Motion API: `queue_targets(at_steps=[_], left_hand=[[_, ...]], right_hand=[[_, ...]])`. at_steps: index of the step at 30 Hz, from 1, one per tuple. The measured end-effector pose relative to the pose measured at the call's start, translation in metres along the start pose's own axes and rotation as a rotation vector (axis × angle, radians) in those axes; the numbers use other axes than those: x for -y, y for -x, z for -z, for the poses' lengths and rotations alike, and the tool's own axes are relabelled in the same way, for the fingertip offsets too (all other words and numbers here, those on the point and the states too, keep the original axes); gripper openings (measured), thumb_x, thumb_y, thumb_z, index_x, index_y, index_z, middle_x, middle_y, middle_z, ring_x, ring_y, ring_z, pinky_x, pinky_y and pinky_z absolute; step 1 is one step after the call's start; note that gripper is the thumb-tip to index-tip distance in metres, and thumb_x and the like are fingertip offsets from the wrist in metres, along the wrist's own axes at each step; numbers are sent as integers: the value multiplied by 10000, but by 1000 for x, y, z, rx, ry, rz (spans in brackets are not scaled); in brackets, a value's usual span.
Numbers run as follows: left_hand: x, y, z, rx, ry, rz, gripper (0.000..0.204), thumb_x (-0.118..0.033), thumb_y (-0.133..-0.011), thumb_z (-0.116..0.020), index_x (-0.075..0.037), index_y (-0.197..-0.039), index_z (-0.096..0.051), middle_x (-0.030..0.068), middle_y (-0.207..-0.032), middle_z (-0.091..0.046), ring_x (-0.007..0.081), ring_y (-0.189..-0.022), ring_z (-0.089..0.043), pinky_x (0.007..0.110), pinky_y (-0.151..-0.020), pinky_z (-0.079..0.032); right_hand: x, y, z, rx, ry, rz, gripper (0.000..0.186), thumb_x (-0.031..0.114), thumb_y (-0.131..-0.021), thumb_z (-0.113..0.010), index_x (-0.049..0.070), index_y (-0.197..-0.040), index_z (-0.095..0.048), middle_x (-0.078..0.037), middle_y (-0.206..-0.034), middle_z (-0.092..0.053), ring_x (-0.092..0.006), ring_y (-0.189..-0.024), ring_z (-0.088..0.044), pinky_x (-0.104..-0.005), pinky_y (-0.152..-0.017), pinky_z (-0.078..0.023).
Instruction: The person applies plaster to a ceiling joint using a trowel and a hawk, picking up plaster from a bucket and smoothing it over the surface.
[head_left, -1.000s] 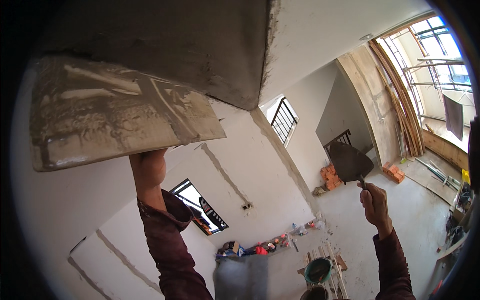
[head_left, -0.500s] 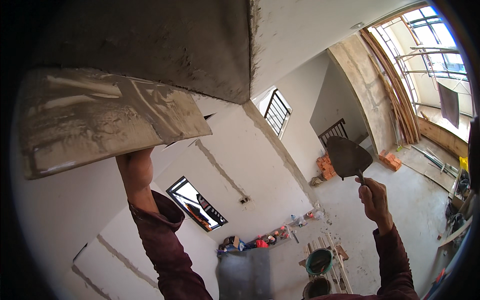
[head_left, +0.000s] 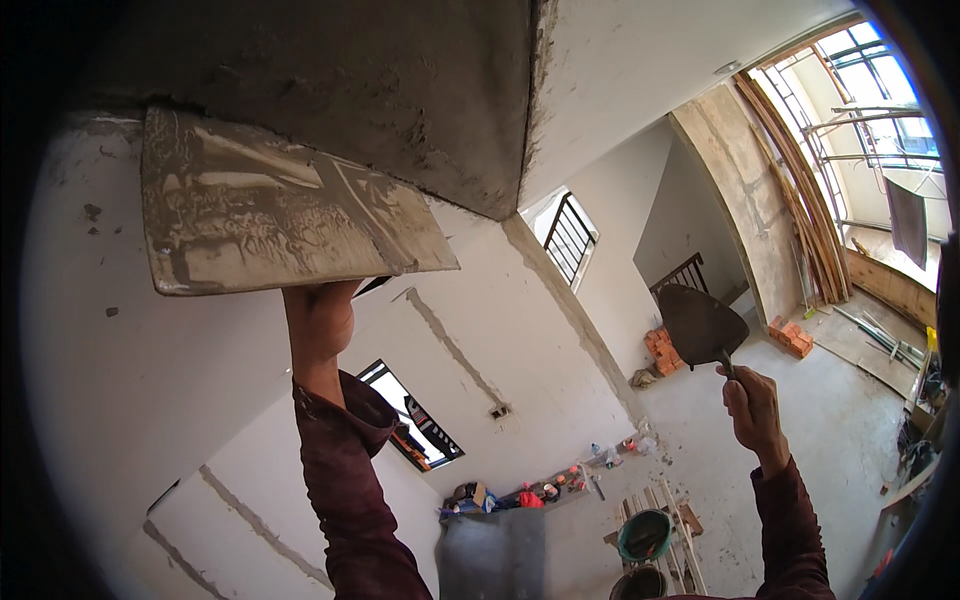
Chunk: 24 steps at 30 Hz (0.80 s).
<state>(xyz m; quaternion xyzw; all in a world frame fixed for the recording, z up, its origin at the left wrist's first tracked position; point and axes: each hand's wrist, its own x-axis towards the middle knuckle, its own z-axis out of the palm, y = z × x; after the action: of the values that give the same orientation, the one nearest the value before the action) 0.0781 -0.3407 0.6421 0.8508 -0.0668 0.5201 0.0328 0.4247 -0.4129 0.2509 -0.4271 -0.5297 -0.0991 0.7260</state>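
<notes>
Overhead spreads a dark grey, rough mortar surface [head_left: 330,70] with a straight corner edge. A flat plasterer's hawk [head_left: 280,215], smeared with wet grey mortar, is held up along its lower border. My left hand [head_left: 325,315] supports the hawk from beneath, its fingers hidden behind the board. On the right, my right hand [head_left: 755,410] is closed round the handle of a trowel [head_left: 703,325]. The trowel's broad dark blade points up and left, apart from the hawk and the mortar.
Far below on the floor stand a green bucket [head_left: 644,535] and a dark bucket [head_left: 638,583] beside wooden slats [head_left: 685,545]. Orange bricks [head_left: 790,338] are stacked near long upright timbers [head_left: 800,190]. A dark grey panel [head_left: 490,555] stands by assorted clutter along the white wall [head_left: 470,300].
The hawk and my left hand have moved to the right in view, and the hawk is more level. The background has shifted slightly right and down. My right hand still holds the trowel.
</notes>
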Motion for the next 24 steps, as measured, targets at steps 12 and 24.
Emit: queue_targets(at_steps=[12,24], left_hand=[[-12,-2,-12,14,-42,51,312,12,-850,-712,31,-1149,-627,75,-1103,-683,160,-1003,-635,318,-933,-480],[-22,-3,-14,36,-59,39,278,31,-836,-716,25,-1110,-667,71,-1062,-707,140,-993,-648,302,-913,-494]], right_hand=[[133,-171,-69,-69,-145,646,185,127,-975,-537,-45,-1028,-582,-127,-669,-501,-275,-533,-514,-400,-526,-425],[156,-235,-113,-245,-128,766,183,143,-981,-601,15,-879,-519,-134,-632,-519,-325,-504,-535,-434,-488,-426]])
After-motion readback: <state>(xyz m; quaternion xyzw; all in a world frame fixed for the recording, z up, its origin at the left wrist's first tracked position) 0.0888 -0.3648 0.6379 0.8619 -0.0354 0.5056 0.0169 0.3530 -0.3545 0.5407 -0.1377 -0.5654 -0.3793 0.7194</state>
